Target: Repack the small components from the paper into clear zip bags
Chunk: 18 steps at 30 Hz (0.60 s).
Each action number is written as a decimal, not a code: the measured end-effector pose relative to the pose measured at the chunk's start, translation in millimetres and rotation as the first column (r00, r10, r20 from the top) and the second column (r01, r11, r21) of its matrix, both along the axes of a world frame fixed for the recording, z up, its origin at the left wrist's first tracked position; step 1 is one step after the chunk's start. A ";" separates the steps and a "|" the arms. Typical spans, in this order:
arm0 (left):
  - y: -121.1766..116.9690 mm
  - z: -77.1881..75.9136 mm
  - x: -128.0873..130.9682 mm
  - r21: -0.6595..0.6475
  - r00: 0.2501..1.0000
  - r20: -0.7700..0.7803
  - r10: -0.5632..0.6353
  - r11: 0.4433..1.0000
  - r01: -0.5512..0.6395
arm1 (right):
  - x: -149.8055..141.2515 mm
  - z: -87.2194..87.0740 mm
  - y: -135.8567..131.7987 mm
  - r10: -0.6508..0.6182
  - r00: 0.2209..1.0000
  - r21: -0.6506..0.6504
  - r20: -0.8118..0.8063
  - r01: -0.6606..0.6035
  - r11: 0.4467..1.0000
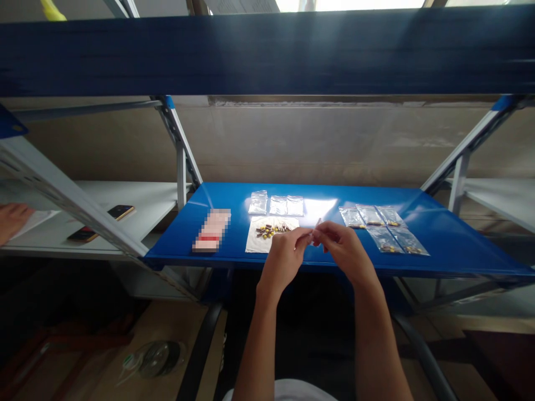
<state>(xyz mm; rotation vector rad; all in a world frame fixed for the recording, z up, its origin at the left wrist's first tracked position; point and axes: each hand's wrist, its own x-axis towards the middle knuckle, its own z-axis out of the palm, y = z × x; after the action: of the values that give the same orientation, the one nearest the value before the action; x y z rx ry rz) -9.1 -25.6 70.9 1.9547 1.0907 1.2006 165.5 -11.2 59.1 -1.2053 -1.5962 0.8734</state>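
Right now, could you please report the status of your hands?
Left hand, right hand pinching small clear bag. Capsules on white sheet nearby. Nothing blocking hands.

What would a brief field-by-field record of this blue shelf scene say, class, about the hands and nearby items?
Left hand: pinching small clear item
Right hand: pinching the same item
Surface: blue shelf
Nearest left: brown-and-yellow capsules on white sheet
Nearest right: five clear bags holding capsules
Farther left: three flat clear bags
Nearby person: co-worker's hand

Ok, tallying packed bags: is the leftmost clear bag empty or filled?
Empty, it seems: the clear bag shows only glare, no capsules inside.
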 end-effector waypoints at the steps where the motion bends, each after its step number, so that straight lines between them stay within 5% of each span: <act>1: -0.3 0.6 -0.6 0.004 1.000 -0.014 0.004 1.000 -0.004 | -0.2 0.2 -0.2 0.006 1.000 0.000 0.003 -0.006 1.000; 11: -4.8 3.6 8.1 0.097 0.899 -0.331 0.287 0.958 -0.270 | -17.2 8.6 -6.8 -0.170 0.967 0.089 0.190 0.155 0.984; 18: -2.3 -0.1 6.8 0.001 0.952 -0.156 0.264 0.964 -0.267 | -18.0 4.7 -3.8 -0.127 0.971 0.039 0.201 0.122 0.992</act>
<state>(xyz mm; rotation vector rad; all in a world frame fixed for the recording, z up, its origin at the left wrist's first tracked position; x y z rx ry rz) -2.3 -27.9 70.8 1.9577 1.4800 1.1821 147.5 -15.1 63.8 -1.3965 -1.6671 0.6637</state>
